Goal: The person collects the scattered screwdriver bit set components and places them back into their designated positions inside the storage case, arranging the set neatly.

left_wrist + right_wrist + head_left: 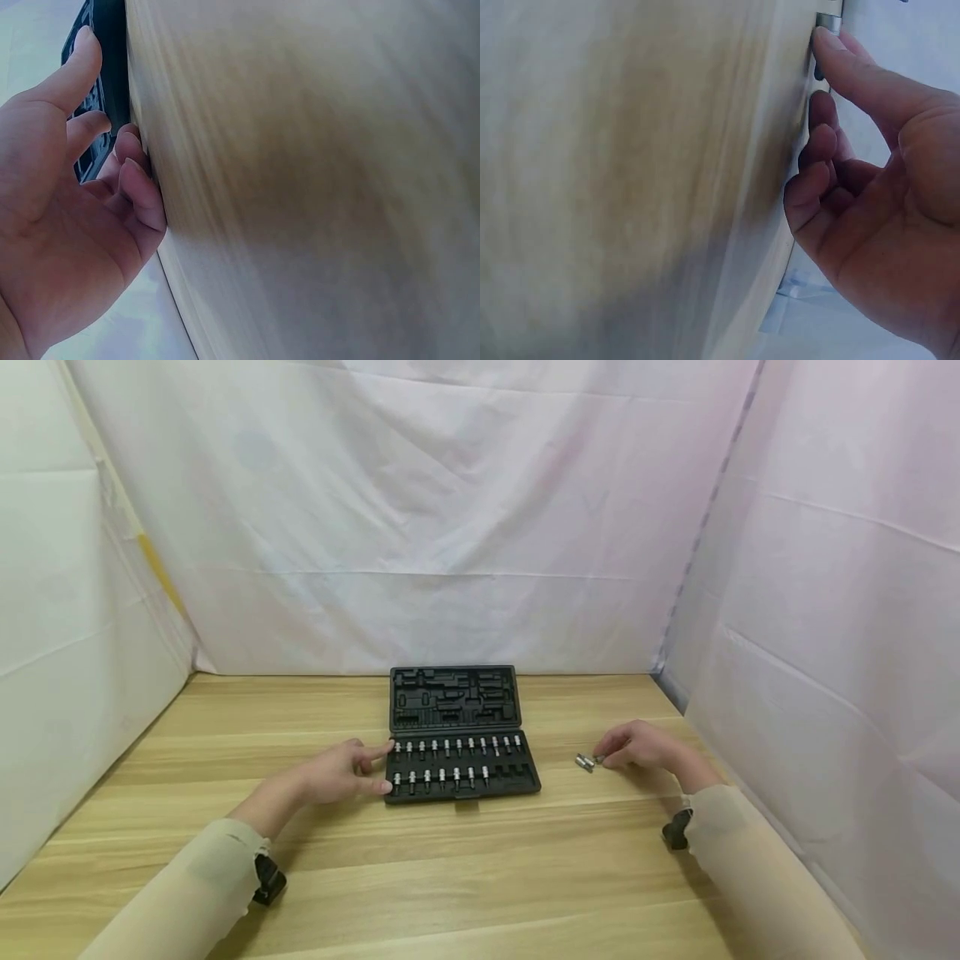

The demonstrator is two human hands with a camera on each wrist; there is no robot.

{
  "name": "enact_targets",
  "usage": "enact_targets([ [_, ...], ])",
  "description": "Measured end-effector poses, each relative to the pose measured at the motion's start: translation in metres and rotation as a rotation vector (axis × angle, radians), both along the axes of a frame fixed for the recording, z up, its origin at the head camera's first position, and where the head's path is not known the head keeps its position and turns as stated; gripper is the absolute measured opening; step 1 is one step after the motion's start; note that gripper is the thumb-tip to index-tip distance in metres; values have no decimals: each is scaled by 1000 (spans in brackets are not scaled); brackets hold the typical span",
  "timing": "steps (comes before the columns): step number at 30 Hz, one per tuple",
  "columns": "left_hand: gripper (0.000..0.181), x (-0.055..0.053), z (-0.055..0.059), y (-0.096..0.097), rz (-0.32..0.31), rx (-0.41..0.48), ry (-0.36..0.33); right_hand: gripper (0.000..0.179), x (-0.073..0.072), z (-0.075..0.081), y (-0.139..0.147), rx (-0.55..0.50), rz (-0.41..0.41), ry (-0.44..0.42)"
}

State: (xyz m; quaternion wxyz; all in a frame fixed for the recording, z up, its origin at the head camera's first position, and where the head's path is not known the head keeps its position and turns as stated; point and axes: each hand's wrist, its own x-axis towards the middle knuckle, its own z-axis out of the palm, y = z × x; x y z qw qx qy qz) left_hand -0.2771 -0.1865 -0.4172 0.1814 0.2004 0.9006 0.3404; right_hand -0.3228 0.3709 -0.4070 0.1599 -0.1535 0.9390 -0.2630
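A black socket case (pixel 462 762) lies open on the table, its tray holding two rows of silver bit sockets with dark tips. My left hand (pixel 341 772) holds the tray's left edge, thumb at the front corner and index finger further back. In the left wrist view its thumb (pixel 84 64) lies over the case edge and the other fingers are bent. To the right of the case, my right hand (pixel 637 747) pinches a small bit socket (pixel 828 21) between thumb and index finger, low over the table. Loose bit sockets (pixel 584 762) lie just left of those fingertips.
The case's raised lid (pixel 455 724) has moulded hollows and stands at the back. Bare slots (pixel 512 772) show at the right end of the front row. White cloth (pixel 420 527) hangs behind and on both sides of the wooden table (pixel 450 877).
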Motion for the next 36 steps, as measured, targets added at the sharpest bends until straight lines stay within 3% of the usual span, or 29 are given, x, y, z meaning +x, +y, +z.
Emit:
enact_targets([
  [6,87,0,1,0,6,7,-11,17,0,2,4,-24,-31,72],
  [11,87,0,2,0,11,2,-13,22,1,12,-6,-117,-57,86],
  [20,88,-1,3,1,3,-10,-9,41,6,14,-54,-346,-7,-44],
  [31,88,0,2,0,-7,-5,-3,38,9,4,-103,-517,41,-196],
  [36,88,1,4,0,-7,1,-3,36,10,0,-121,-527,47,-194],
])
